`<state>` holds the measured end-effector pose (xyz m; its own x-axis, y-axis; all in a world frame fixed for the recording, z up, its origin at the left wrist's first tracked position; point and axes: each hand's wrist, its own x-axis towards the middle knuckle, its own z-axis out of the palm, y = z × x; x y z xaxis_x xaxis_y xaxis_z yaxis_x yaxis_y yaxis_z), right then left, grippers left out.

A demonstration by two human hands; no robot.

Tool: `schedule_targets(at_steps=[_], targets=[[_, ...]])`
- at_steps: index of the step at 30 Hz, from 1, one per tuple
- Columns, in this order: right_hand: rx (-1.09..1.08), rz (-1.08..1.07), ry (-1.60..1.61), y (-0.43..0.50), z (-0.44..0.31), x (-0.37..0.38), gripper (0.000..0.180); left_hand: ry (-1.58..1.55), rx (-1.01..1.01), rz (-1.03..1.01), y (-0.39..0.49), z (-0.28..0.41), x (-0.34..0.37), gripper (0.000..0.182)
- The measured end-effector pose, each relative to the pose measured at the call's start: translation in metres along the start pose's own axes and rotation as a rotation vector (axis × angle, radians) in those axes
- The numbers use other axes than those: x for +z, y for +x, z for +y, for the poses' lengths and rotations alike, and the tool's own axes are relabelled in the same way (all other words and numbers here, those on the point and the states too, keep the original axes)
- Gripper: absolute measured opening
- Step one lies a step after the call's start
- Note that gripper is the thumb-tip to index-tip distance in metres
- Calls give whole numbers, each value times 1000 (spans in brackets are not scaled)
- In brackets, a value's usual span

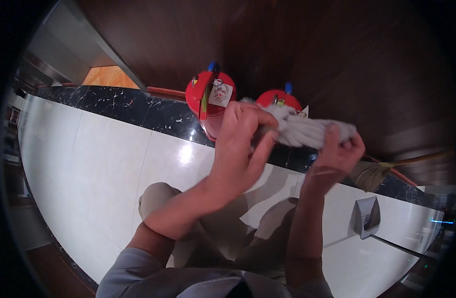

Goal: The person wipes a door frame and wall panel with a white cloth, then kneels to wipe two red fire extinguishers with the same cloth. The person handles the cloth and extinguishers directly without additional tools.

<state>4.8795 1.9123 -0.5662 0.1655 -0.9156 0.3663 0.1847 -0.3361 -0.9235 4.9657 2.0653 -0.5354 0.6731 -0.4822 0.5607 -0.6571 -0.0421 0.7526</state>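
Observation:
My left hand (241, 143) grips one end of a fluffy light-grey cloth (306, 128), its thumb and fingers pinching the edge. At the cloth's other end, my right hand (338, 152) holds it between thumb and fingers, slightly blurred. The cloth is bunched lengthwise between the two hands. Behind my left hand stands a red-topped fire extinguisher (198, 93) with a metal ring and a paper tag bearing writing. A second red fire extinguisher (267, 98) stands to its right, its lower part hidden by the cloth and my hand.
A dark wood panel (157, 41) rises behind the extinguishers. Black marbled edging (116, 100) borders the pale tiled floor (101, 160). At right are a broom's bristles (367, 175) against the panel and a grey long-handled dustpan (367, 216) on the floor.

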Motion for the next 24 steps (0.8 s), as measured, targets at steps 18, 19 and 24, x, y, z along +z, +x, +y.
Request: schedule_targets(at_steps=[18,19,24], targets=[[325,-533,-131,-3,-11,38,55,-832,-579,-330,-26,-81,23,30],[327,-554,-170,0,-13,39,54,-837,-576,-325,-25,-82,23,30],[205,-609,-209,-2,-16,32,40,-786,-495,-247,-29,-79,36,29]])
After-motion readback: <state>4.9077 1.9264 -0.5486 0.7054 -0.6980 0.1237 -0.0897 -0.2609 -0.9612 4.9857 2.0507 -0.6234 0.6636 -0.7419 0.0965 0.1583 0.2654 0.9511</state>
